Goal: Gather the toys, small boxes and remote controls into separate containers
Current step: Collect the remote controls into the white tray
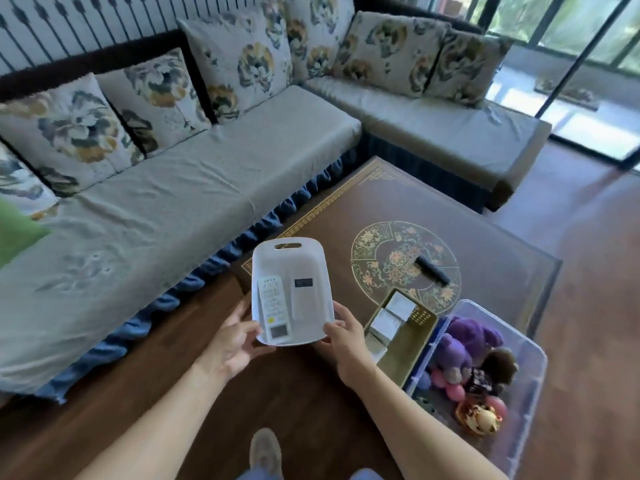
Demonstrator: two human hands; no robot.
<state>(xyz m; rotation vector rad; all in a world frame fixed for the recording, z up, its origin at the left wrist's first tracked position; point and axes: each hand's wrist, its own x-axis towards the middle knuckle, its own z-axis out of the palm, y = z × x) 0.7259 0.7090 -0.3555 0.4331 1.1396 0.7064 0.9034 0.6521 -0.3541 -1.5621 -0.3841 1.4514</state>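
Note:
Both my hands hold a white plastic basket (290, 252) by its near end, above the floor beside the table. My left hand (235, 341) grips its near left corner and my right hand (346, 341) grips its near right corner. Inside lie two white remote controls: one with buttons (273, 306) on the left and a plainer one (304, 299) on the right. A black remote control (433, 270) lies on the dark ornate table (485, 237). A gold tray (412, 348) holds small boxes (393, 317). A clear tub (533, 368) holds plush toys (464, 344).
A grey L-shaped sofa (194, 188) with floral cushions runs along the left and the back. My shoe (265, 452) stands on the brown wooden floor (588, 271). Glass doors are at the far right.

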